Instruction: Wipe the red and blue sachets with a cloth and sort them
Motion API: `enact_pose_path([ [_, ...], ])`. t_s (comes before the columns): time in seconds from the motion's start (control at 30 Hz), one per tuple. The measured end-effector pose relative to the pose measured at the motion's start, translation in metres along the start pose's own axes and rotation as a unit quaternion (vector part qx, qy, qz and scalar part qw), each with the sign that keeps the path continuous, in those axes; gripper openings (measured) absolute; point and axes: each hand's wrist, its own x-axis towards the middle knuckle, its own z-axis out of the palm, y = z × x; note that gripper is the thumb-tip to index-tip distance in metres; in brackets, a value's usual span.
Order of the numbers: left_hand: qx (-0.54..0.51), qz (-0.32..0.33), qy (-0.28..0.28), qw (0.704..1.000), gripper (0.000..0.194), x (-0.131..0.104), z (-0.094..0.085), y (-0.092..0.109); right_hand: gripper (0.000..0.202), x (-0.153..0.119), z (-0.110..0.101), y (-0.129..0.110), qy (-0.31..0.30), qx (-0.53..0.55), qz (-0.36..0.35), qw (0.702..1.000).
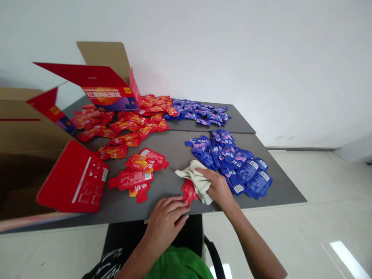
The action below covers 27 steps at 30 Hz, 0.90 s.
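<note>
My right hand (219, 188) is closed on a whitish cloth (197, 180), which lies bunched over part of a red pouch (189, 192) near the table's front edge. The pouch's upper part is hidden under the cloth. At the pouch's narrow end rests my left hand (167, 219), fingers stretched out, the fingertips at or just touching it. A pile of blue pouches (241, 166) lies right beside my right hand. To the left, several red pouches (135, 176) overlap in a small group.
An open red carton (110, 97) stands at the back left. Another open carton (84, 182) fills the near left, its flaps spread over the grey table (174, 145). Heaps of red pouches (136, 120) and blue pouches (200, 110) lie toward the wall.
</note>
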Motion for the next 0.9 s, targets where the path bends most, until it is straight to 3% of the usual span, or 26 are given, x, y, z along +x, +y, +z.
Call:
enact_pose_path([
  [0.07, -0.003, -0.002, 0.003, 1.0, 0.02, 0.0, 0.0, 0.0, 0.052, 0.005, -0.006, -0.001, 0.017, -0.024, 0.005, 1.0],
  [0.17, -0.002, -0.003, 0.002, 1.0, 0.021, -0.001, 0.0, 0.0, 0.052, -0.008, -0.007, -0.02, 0.034, -0.016, -0.007, 0.999],
  [0.3, 0.025, -0.005, -0.002, 1.0, 0.013, -0.002, 0.0, 0.0, 0.053, -0.041, 0.009, -0.049, -0.028, 0.037, -0.027, 0.999],
  [0.43, 0.021, -0.006, -0.013, 1.0, 0.015, -0.001, 0.0, 0.0, 0.047, -0.043, 0.018, -0.038, -0.046, 0.071, 0.0, 0.996],
  [0.57, 0.002, 0.0, -0.007, 1.0, 0.018, -0.001, 0.0, 0.0, 0.044, -0.016, 0.006, -0.005, 0.004, 0.04, 0.014, 0.999],
  [0.67, -0.003, -0.006, -0.004, 1.0, 0.013, 0.002, -0.004, 0.003, 0.043, -0.008, -0.007, 0.003, 0.055, 0.011, 0.023, 0.998],
  [0.77, 0.004, -0.023, -0.031, 0.999, 0.009, 0.011, -0.007, 0.009, 0.036, -0.026, -0.014, -0.003, 0.135, 0.017, 0.036, 0.99],
  [0.9, 0.067, -0.082, -0.049, 0.993, 0.027, 0.033, 0.003, 0.016, 0.033, -0.07, -0.015, -0.005, 0.201, 0.061, 0.083, 0.974],
])
